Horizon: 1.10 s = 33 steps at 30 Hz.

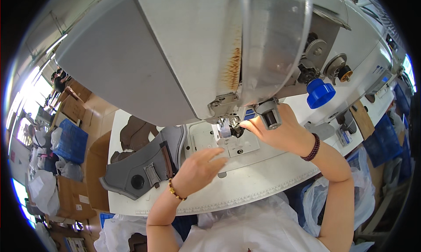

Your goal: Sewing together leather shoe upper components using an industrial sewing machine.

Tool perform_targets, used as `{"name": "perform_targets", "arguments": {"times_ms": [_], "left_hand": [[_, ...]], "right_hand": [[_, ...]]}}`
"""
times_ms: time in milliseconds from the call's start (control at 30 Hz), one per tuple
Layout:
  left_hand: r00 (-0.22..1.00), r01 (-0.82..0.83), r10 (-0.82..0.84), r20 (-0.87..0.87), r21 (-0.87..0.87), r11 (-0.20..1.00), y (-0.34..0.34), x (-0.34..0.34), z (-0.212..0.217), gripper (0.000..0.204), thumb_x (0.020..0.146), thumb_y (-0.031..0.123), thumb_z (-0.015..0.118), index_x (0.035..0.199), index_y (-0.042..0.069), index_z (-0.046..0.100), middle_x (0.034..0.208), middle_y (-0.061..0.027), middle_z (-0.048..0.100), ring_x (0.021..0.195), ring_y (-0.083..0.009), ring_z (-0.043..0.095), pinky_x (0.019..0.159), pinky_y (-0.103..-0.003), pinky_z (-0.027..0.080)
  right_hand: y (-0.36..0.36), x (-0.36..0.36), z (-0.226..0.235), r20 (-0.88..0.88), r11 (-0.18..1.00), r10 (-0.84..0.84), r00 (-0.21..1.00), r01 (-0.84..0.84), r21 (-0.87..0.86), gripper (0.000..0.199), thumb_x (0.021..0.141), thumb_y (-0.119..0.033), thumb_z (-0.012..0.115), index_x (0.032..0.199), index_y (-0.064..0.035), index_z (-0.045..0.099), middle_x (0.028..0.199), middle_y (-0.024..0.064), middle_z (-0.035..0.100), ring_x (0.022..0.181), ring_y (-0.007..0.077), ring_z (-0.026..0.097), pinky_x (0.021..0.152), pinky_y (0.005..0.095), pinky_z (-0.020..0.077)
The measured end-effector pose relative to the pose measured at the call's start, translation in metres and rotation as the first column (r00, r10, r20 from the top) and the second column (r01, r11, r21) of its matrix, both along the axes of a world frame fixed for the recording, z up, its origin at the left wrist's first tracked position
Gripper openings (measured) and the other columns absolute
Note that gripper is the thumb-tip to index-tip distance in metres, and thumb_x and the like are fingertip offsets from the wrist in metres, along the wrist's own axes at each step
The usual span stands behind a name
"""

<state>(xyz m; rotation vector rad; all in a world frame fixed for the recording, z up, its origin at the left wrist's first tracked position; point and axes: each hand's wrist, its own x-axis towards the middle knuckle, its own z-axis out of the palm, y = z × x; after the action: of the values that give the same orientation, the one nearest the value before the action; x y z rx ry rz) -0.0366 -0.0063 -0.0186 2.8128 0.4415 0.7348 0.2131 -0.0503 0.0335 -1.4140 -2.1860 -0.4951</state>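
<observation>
So we're sat right under a big white industrial sewing machine (175, 55), looking down at both hands by the needle. Our left hand (199, 168) lies on the white table (245, 182), fingers loosely stretched out and pressing flat on a small pale piece of material (228, 142) on the metal plate (206, 138) under the presser foot. It's not gripping anything, just holding the piece down. Our right hand (278, 136) comes in from the right with its fingertips pinched together right at the needle area; we honestly can't tell if there's thread or the edge of the piece between them, too small and partly hidden by the machine head.

Each wrist has one bead bracelet, so two in all: a brown and gold one (175, 192) on the left, a dark red one (312, 147) on the right.

Containers: there's a blue crate (72, 142) on the floor to the left, and we can't see what's in it. Near it are several cardboard boxes (74, 193) and white plastic bags (41, 188) stuffed with something, more bags (351, 195) on the near right.

On the table's left sits one grey moulded part (140, 164), and just past it a few brown cut pieces (136, 131). One blue knob (320, 93) sticks out on the machine's right side, and a clear guard (274, 41) hangs in front of the head.
</observation>
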Motion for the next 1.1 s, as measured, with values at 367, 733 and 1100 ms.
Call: {"name": "perform_targets", "arguments": {"times_ms": [367, 733, 1100], "left_hand": [[0.986, 0.146, -0.157, -0.049, -0.186, 0.972, -0.009, 0.024, 0.003, 0.016, 0.079, 0.013, 0.066, 0.093, 0.006, 0.065, 0.101, -0.0096, 0.063, 0.086, -0.0246, 0.061, 0.077, -0.034, 0.049], [0.038, 0.716, -0.805, 0.592, -0.578, -0.392, -0.048, 0.006, 0.033, 0.023, 0.088, 0.026, 0.062, 0.1, 0.007, 0.066, 0.102, -0.0147, 0.06, 0.092, -0.0307, 0.058, 0.078, -0.039, 0.046], [0.072, 0.795, -0.887, 0.457, -0.563, -0.225, -0.072, 0.004, 0.062, 0.017, 0.089, 0.023, 0.061, 0.084, 0.007, 0.061, 0.084, -0.0055, 0.058, 0.077, -0.0242, 0.056, 0.066, -0.036, 0.044]], "right_hand": [[0.006, 0.011, -0.016, 0.267, 0.985, -0.041, 0.963, -0.006, 0.173, 0.026, 0.077, -0.028, 0.072, 0.076, -0.0091, 0.054, 0.061, 0.0015, 0.042, 0.055, 0.02, 0.041, 0.054, 0.0278, 0.0416], [-0.005, -0.021, -0.042, -0.022, 0.971, -0.187, 0.982, 0.188, 0.149, 0.017, 0.081, -0.026, 0.066, 0.077, -0.0098, 0.062, 0.065, 0.0002, 0.054, 0.057, 0.0169, 0.053, 0.047, 0.0267, 0.0408], [-0.01, -0.041, -0.04, -0.045, 0.942, -0.326, 0.944, 0.328, 0.069, 0.04, 0.074, -0.026, 0.068, 0.107, -0.0053, 0.059, 0.074, 0.0009, 0.047, 0.062, 0.0135, 0.051, 0.047, 0.025, 0.0441]]}}
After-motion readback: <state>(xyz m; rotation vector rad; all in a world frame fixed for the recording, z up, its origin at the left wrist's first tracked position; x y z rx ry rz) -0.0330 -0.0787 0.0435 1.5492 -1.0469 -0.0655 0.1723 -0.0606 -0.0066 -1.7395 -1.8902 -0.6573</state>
